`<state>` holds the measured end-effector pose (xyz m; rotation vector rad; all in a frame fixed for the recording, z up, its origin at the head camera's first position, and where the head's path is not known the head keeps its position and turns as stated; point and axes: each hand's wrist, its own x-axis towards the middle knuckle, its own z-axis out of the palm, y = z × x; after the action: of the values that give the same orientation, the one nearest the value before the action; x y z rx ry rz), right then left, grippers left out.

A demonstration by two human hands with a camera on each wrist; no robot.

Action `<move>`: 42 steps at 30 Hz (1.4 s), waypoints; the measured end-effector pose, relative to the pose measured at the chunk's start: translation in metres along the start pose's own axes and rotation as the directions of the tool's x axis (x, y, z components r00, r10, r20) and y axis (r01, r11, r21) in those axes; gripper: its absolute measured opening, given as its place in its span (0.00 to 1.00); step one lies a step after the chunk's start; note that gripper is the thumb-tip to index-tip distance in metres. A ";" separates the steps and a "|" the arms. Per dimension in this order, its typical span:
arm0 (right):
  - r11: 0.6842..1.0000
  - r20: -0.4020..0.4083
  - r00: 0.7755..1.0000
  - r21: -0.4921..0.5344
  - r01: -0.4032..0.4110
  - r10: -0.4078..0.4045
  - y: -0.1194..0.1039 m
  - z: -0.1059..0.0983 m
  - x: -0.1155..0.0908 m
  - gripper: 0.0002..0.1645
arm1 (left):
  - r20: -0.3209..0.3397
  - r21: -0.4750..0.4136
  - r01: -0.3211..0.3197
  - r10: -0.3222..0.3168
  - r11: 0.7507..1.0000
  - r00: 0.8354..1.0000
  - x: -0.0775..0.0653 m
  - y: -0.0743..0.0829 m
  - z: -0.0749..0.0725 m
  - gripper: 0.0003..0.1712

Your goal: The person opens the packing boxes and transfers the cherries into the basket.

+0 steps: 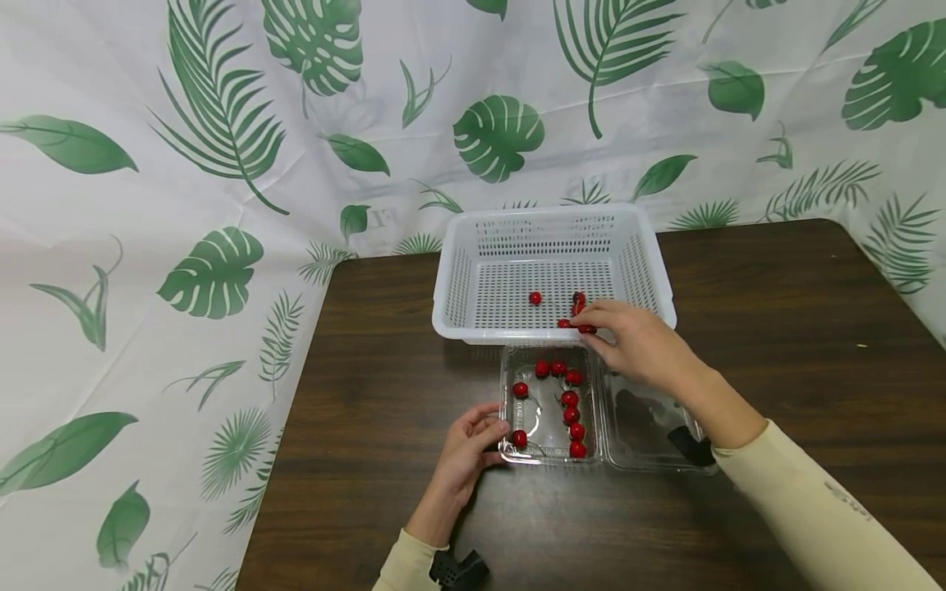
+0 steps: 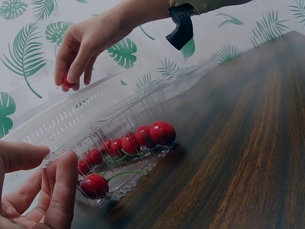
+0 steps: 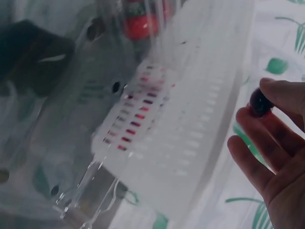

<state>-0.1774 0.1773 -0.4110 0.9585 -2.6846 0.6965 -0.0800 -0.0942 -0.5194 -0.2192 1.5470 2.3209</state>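
My left hand [image 1: 469, 451] grips the left rim of a clear plastic clamshell box [image 1: 545, 420], thumb on one side of the wall and fingers on the other. Inside it lie several red cherries with stems, one cherry [image 1: 520, 439] near the left hand and a column along the right wall. My right hand [image 1: 641, 343] is over the front rim of a white slotted basket [image 1: 480, 335], pinching a cherry [image 3: 259, 102] between thumb and fingertips. Beneath that hand, several cherries sit in the basket, and another cherry [image 1: 535, 298] lies apart on its floor.
The clamshell's open lid [image 1: 643, 431] lies flat to the right of the box, under the right forearm. Both stand on a dark wooden table [image 1: 384, 369], with the basket directly behind the box. A leaf-patterned white cloth [image 1: 414, 98] hangs at the back and left.
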 end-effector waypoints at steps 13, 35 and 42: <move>0.992 -0.064 0.990 0.007 -0.126 0.127 0.022 0.007 -0.005 0.15 | -0.008 -0.015 0.004 -0.004 1.000 1.000 0.001 0.000 0.000 0.25; 0.980 -0.176 0.969 -0.063 -0.189 0.176 0.012 0.013 -0.013 0.13 | -0.007 -0.017 0.002 -0.002 1.000 1.000 0.000 0.000 0.001 0.25; 0.994 -0.226 0.973 -0.082 -0.073 0.052 -0.022 0.026 -0.019 0.16 | -0.007 -0.020 0.006 -0.006 1.000 1.000 0.001 -0.001 0.000 0.25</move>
<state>-0.1498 0.1596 -0.4315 0.7289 -2.5333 0.6470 -0.0804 -0.0936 -0.5199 -0.2363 1.5248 2.3346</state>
